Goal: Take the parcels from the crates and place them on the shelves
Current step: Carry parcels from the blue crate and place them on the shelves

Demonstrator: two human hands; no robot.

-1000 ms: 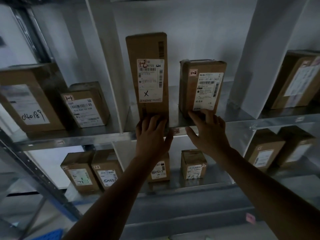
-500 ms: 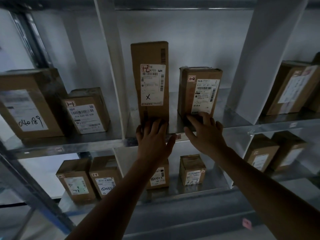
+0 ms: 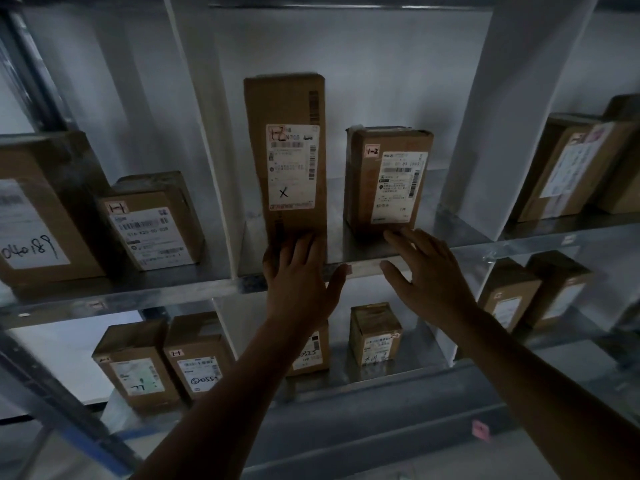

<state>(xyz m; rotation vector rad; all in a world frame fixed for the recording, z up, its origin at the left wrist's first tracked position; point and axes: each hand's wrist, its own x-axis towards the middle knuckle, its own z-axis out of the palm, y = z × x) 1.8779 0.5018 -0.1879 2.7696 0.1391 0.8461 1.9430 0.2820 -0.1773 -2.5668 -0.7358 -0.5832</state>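
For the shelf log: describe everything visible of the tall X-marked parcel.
The tall parcel is a narrow brown cardboard box standing upright on the upper shelf, middle bay, left of a shorter parcel and apart from it. A white shipping label with barcodes, a handwritten 1-2 and a black X covers its front middle. The left hand touches its lower front with straight fingers.

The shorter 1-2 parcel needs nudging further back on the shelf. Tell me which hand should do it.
Right, probably. The right hand lies open with its fingertips at the lower front edge of the shorter parcel, while the left hand rests flat against the foot of the tall parcel beside it.
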